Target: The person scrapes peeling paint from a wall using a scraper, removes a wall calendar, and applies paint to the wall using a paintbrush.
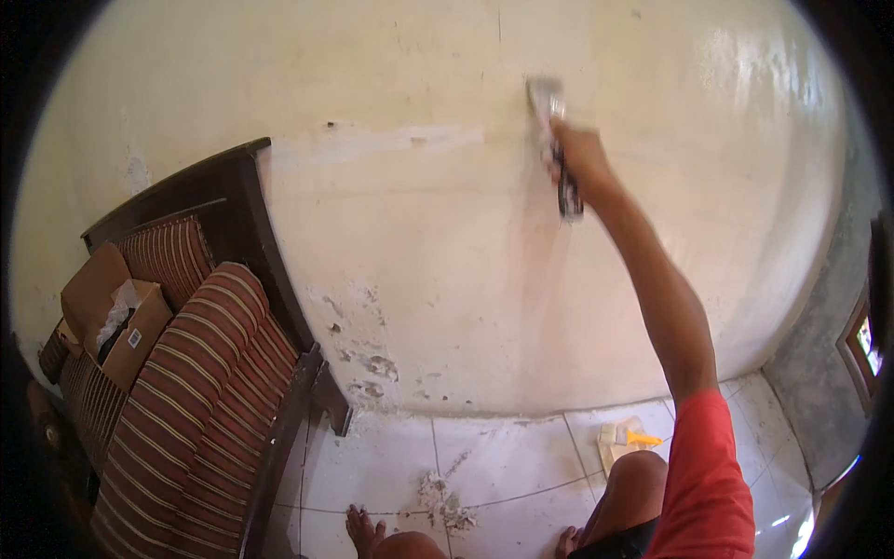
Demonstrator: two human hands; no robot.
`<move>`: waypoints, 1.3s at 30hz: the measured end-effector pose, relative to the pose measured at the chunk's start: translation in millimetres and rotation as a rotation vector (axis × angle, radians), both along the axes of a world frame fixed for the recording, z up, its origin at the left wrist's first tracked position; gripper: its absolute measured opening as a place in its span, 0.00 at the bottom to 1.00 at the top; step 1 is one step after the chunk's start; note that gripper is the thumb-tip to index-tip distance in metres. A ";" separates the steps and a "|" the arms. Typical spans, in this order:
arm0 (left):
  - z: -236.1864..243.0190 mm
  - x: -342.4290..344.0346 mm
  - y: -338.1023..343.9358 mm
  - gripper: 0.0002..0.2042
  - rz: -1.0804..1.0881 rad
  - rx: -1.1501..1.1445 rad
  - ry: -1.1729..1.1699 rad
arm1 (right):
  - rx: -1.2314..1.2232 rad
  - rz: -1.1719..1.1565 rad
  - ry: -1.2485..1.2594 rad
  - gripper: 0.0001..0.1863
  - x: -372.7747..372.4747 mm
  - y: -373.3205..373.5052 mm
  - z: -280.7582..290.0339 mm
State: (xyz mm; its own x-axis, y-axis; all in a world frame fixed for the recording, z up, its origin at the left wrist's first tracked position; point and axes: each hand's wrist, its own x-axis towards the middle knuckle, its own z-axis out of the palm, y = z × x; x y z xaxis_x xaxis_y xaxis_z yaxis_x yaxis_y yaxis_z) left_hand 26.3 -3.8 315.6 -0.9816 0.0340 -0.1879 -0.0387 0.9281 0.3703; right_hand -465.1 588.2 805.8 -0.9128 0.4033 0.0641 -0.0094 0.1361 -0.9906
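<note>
While the person's right grip [585,163] is closed around the handle of a putty knife [549,102], the step in hand looks to be working the blade over the painted wall [419,233], though whether it spreads or scrapes cannot be told for sure. The left grip is out of view, so its state cannot be told. Another stroke would likely call for a steady wrist and the blade edge kept flat and even to the plaster, since too steep an angle could gouge the surface.

The putty knife is high on the wall, right of the middle of the view, its blade pointing up and slightly left and seeming to lie against the paint. The blade is broad and pale, somewhat blurred; the dark handle's end shows below the fingers. The wall is cream, with a whiter smoothed streak [382,144] left of the blade and a flaking, pitted patch [377,366] low down, near the wooden sofa [261,224].

On the tiled floor [372,456], crumbled debris [445,503] lies near the person's bare foot [361,529], and a yellow-handled brush [643,438] rests at a shallow tray [607,458] beside the knee.
</note>
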 end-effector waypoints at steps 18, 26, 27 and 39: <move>48.5 6.1 26.5 0.34 0.040 0.125 -0.226 | -0.047 0.034 -0.208 0.30 153.1 -26.3 -193.5; 38.3 -2.3 62.8 0.31 -0.012 0.117 -0.203 | -0.026 0.040 -0.318 0.28 160.8 -5.8 -240.3; 37.7 -6.2 65.0 0.31 -0.015 0.107 -0.203 | 0.003 0.020 -0.263 0.28 147.5 -1.9 -232.8; 20.5 -33.2 86.5 0.26 -0.051 0.091 -0.225 | -0.211 -0.145 -0.109 0.27 115.5 52.6 -216.9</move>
State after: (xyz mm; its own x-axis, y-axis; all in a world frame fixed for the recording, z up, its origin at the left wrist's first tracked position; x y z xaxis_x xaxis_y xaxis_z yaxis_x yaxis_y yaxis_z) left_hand -6.9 82.7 336.1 -0.9118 0.1096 -0.3957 -0.0835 0.8941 0.4400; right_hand -349.5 640.8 588.8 -0.8412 0.5246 -0.1309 0.1037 -0.0810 -0.9913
